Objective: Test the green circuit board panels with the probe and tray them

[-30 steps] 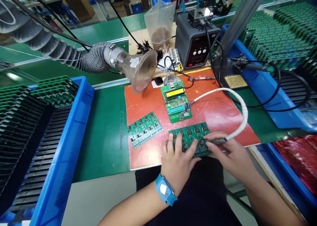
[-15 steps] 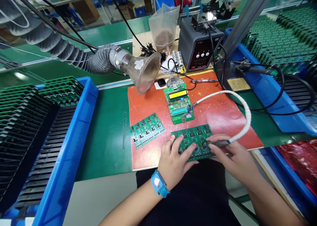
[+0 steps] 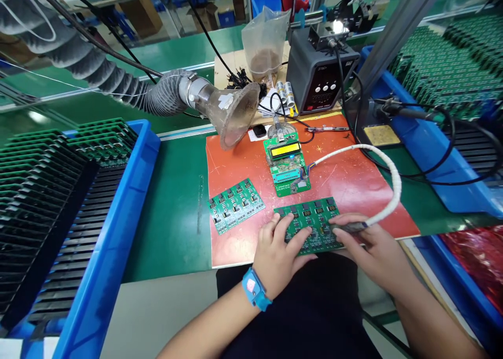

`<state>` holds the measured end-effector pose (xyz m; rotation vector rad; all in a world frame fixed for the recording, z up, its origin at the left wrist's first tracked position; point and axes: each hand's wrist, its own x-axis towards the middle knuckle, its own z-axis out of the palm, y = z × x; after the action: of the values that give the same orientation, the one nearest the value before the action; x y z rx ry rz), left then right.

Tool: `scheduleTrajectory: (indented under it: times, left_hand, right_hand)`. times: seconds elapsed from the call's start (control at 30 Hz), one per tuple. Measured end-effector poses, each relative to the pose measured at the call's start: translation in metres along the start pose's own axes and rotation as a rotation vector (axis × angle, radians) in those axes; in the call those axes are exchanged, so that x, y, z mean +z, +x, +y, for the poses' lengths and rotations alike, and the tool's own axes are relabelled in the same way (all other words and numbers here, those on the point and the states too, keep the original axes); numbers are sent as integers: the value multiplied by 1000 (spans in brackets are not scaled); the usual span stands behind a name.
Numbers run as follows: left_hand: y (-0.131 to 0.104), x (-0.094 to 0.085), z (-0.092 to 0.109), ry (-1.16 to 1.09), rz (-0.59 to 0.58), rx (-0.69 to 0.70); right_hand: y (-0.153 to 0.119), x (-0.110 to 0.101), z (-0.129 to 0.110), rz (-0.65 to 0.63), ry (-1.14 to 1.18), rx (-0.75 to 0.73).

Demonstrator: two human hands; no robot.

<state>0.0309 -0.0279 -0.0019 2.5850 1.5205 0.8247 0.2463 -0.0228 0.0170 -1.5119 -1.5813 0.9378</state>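
A green circuit board (image 3: 308,221) with a row of small digit displays lies at the front edge of the red mat. My left hand (image 3: 277,249) holds it, fingers spread over its left half and thumb at the near edge. Pinched in my right hand (image 3: 379,251) is a dark probe (image 3: 351,227) on a white sleeved cable (image 3: 395,183). Its tip meets the board's right part; the exact contact point is too small to make out. The cable runs to a green tester board (image 3: 286,162) with a lit yellow screen. A second circuit board (image 3: 236,206) lies to the left.
Blue bins with racked boards stand at left (image 3: 135,165) and right (image 3: 424,160). A fume extractor nozzle (image 3: 238,112) hangs over the red mat (image 3: 349,170). Behind are a grey soldering station (image 3: 318,76), a plastic bag (image 3: 265,44) and a pen-like tool (image 3: 327,129).
The whole view has shifted slightly to the right. Both hands, the circuit board and the probe keep nearly the same places relative to each other.
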Motion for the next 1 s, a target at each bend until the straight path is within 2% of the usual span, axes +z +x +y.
scheduleTrajectory:
  times: [0.13, 0.23, 0.33, 0.43, 0.6, 0.77, 1.0]
  left_hand:
    - [-2, -8, -9, -77, -64, 26]
    - [-5, -16, -28, -219, -134, 50]
    - [-7, -20, -47, -305, -149, 83]
    - [-8, -19, -57, -337, -163, 100]
    - [-7, -16, -56, -374, -179, 82]
    - [-6, -16, -55, -385, -163, 92]
    - [-6, -16, -55, -392, -172, 67]
  right_hand:
    - [1, 0, -1, -3, -7, -2]
    - [2, 0, -2, -5, -5, 8]
    - [2, 1, -2, 22, -7, 21]
    - [1, 1, -1, 37, 19, 60]
    - [-1, 1, -5, 57, 85, 119]
    - [-4, 10, -20, 91, 154, 61]
    - [-6, 23, -16, 73, 3, -6]
